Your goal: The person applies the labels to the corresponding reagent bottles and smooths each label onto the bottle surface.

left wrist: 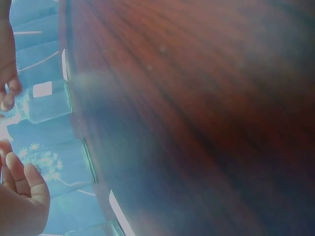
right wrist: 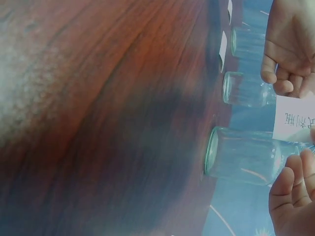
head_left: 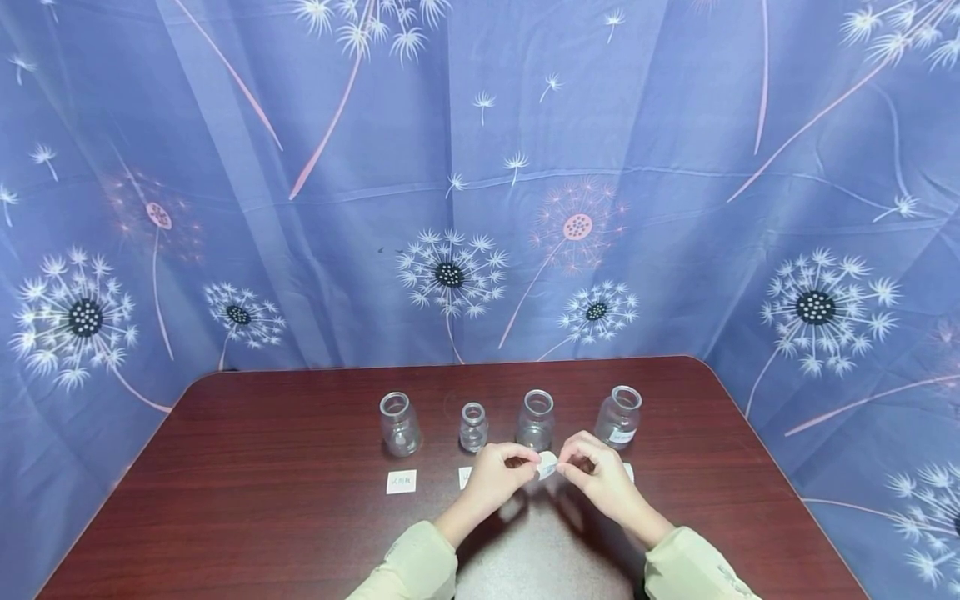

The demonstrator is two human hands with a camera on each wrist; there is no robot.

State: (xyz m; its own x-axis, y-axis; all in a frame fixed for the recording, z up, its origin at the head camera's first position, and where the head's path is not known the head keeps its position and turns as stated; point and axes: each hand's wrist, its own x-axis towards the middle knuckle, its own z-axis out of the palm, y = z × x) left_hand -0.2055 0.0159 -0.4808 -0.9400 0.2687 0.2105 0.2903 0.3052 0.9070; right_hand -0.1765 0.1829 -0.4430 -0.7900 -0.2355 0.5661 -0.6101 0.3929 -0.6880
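Note:
In the head view, a small white paper label (head_left: 547,464) is stretched between my two hands, in front of the third clear glass jar (head_left: 536,423). My left hand (head_left: 491,477) pinches its left edge between thumb and forefinger. The right edge is pinched by my right hand (head_left: 603,479). Dark characters show on the label (right wrist: 286,118) in the right wrist view. The rightmost jar (head_left: 621,408) has a white label (head_left: 622,436) stuck on its front. In the left wrist view, the left hand (left wrist: 24,201) is partly cut off by the frame edge.
A wide glass jar (head_left: 401,429) and a smaller one (head_left: 473,432) stand to the left. Flat on the reddish-brown table (head_left: 262,500) lie a printed white label (head_left: 401,482) and a partly hidden one (head_left: 464,477). A patterned blue curtain (head_left: 360,308) hangs behind.

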